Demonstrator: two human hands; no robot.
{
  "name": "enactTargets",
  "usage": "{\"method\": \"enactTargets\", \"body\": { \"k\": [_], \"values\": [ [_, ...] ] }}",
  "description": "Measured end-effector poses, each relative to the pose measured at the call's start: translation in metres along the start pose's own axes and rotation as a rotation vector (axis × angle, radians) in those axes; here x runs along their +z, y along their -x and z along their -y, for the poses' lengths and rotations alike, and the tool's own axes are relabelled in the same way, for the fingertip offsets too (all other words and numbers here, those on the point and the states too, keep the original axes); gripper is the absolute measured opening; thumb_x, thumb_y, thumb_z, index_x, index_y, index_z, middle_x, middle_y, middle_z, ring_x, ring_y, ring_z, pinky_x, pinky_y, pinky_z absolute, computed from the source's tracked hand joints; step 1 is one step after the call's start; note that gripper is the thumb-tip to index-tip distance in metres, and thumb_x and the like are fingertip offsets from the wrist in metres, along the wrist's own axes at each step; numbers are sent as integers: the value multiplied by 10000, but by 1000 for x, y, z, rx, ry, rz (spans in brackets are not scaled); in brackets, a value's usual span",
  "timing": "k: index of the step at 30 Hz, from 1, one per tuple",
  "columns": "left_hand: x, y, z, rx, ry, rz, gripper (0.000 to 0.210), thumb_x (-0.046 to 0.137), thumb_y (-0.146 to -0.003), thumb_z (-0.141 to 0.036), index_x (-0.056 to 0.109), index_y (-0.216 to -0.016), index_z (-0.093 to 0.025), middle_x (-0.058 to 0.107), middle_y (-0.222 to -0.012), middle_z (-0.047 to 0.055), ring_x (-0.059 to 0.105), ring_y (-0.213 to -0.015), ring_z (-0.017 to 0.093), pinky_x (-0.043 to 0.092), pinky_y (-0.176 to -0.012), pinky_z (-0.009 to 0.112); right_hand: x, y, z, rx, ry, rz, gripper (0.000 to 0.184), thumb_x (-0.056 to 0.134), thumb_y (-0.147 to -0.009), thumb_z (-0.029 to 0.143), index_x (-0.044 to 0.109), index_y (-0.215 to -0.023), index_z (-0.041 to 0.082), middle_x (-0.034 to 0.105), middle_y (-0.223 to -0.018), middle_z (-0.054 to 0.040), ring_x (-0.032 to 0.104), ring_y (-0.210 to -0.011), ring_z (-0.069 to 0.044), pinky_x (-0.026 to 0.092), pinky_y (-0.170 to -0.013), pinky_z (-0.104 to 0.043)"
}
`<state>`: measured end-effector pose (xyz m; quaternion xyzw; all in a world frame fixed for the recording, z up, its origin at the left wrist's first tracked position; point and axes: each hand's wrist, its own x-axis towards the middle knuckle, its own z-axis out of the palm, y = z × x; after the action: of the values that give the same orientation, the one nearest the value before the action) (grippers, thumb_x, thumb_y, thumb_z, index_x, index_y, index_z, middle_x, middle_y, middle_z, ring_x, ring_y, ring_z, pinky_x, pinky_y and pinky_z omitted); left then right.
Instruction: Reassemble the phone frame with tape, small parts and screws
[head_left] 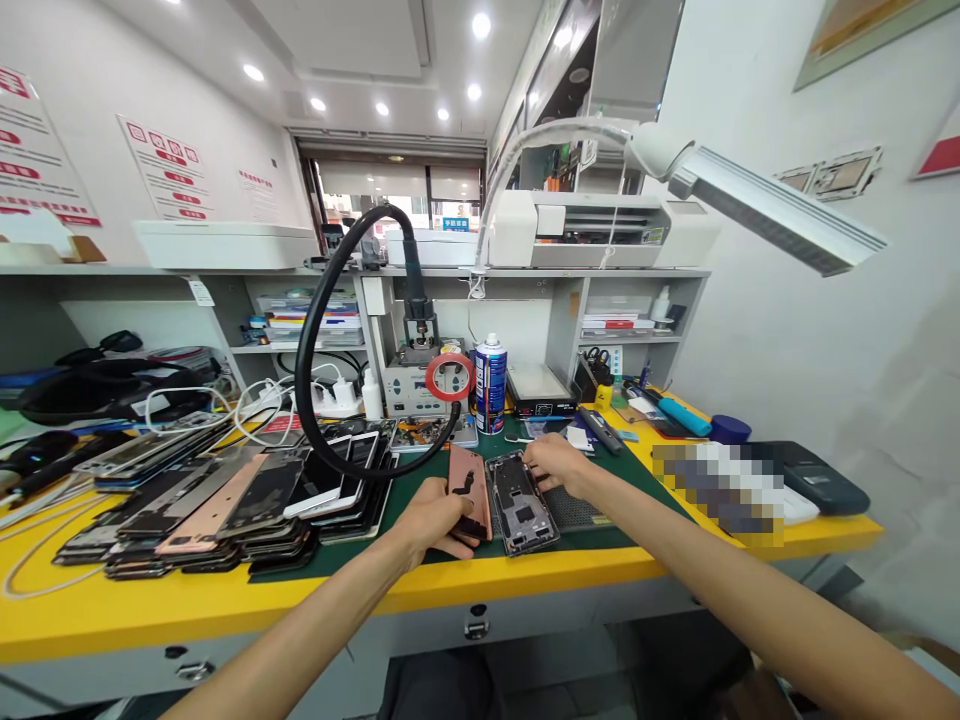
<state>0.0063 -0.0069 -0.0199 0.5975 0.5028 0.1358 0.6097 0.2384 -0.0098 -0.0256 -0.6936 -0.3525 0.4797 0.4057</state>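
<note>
My left hand (435,515) is closed round the lower left side of a copper-pink phone panel (471,480) with black patches, thumb on its face. Right beside it, a dark phone frame (523,505) with bare grey and black inner parts stands slightly tilted. The fingers of my right hand (556,463) are bent at the upper right edge of that frame, gripping it; the fingertips are partly hidden. Below both pieces lies a green work mat (427,550), with a dark perforated pad (574,512) to the right under my right forearm.
Stacked phone parts (225,510) fill the left. A black hose (304,370) loops from the grey soldering station (412,390) over them. Behind my hands are a blue spray can (491,385) and a flat heating plate (540,388). A white lamp (780,210) overhangs the right.
</note>
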Motion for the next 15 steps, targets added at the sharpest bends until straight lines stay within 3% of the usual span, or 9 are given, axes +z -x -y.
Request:
{"method": "enactTargets", "body": {
  "k": [9, 12, 15],
  "values": [
    [-14, -11, -4, -58, -327, -45, 273, 579, -957, -388, 629, -1024, -128, 661, -803, 7, 632, -609, 110, 551, -559, 259, -23, 5, 3, -48, 191, 34, 312, 614, -961, 320, 596, -1229, 162, 637, -1201, -89, 663, -983, -216, 577, -817, -411],
    [-20, -15, -4, -39, -463, -62, 307, 590, -936, -426, 643, -873, -130, 658, -672, -8, 616, -521, 113, 534, -519, 260, -37, 7, 4, -96, 337, 28, 291, 611, -961, 321, 613, -1208, 167, 637, -1213, -87, 657, -1002, -222, 569, -841, -416],
    [-24, -16, -6, 5, -581, -74, 396, 610, -875, -455, 622, -634, -140, 664, -562, 63, 614, -450, 175, 508, -450, 296, -54, 8, 0, -159, 507, -19, 284, 616, -956, 320, 624, -1201, 176, 621, -1256, -86, 638, -1057, -242, 551, -884, -431]
  ]
}}
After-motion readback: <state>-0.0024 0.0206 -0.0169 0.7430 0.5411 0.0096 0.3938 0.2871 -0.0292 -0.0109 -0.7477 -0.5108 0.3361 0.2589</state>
